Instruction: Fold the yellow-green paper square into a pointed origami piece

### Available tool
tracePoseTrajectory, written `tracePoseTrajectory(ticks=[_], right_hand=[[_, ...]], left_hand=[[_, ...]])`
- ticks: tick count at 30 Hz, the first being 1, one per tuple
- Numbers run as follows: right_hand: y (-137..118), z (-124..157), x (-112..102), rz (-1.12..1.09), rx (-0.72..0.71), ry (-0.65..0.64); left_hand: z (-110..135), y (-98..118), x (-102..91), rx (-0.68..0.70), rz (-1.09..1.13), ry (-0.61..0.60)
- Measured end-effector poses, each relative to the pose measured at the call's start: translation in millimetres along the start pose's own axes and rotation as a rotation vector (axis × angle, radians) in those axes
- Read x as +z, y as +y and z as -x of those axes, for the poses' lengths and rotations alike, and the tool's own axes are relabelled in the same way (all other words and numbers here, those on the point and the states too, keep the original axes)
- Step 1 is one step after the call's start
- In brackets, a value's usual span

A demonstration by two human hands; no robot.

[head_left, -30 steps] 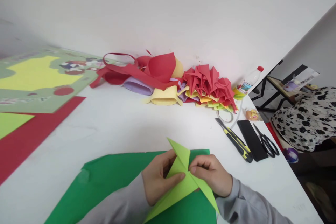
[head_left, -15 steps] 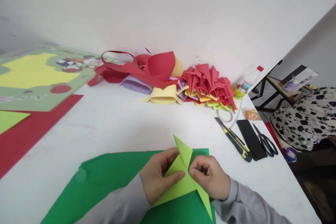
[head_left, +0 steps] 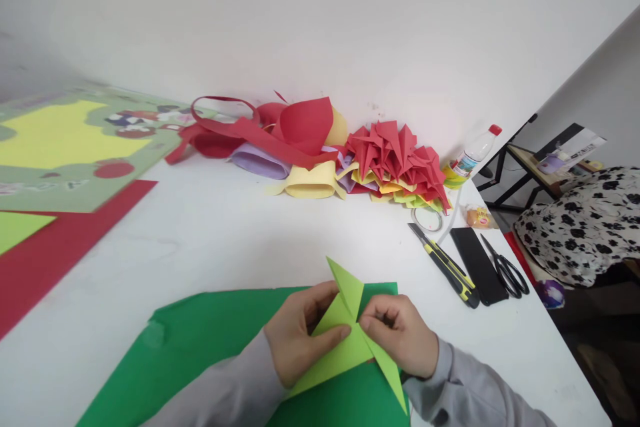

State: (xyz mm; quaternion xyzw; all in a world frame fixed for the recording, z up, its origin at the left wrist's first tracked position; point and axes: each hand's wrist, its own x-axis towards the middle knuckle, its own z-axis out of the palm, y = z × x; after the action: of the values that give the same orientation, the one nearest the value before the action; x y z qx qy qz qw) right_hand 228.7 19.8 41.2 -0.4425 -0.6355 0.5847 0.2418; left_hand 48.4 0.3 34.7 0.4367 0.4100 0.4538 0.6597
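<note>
Between my hands is a folded lime-green paper, with one pointed flap standing up at the top and another slanting down to the right. My left hand grips its left part, thumb lying flat across the front and fingers behind. At the paper's right edge, near the centre crease, my right hand pinches it between thumb and curled index finger. Beneath both hands lies a large dark green sheet on the white table.
Red folded paper pieces lie against the wall, beside red strips and a yellow paper roll. At right are a utility knife, a black case, scissors and a bottle. A decorated board lies left.
The lime-green paper has shifted very slightly left, and its lower right flap has swung a little outward. Both hands keep their hold.
</note>
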Motion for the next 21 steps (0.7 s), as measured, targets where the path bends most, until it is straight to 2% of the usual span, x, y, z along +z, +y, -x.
tracePoseTrajectory(ticks=[9, 21], right_hand=[[0.3, 2.4, 2.5, 0.054, -0.052, 0.052], [1.8, 0.0, 0.3, 0.012, -0.030, 0.066]], left_hand=[[0.6, 0.6, 0.0, -0.007, 0.008, -0.002], [1.8, 3.8, 2.3, 0.012, 0.025, 0.014]])
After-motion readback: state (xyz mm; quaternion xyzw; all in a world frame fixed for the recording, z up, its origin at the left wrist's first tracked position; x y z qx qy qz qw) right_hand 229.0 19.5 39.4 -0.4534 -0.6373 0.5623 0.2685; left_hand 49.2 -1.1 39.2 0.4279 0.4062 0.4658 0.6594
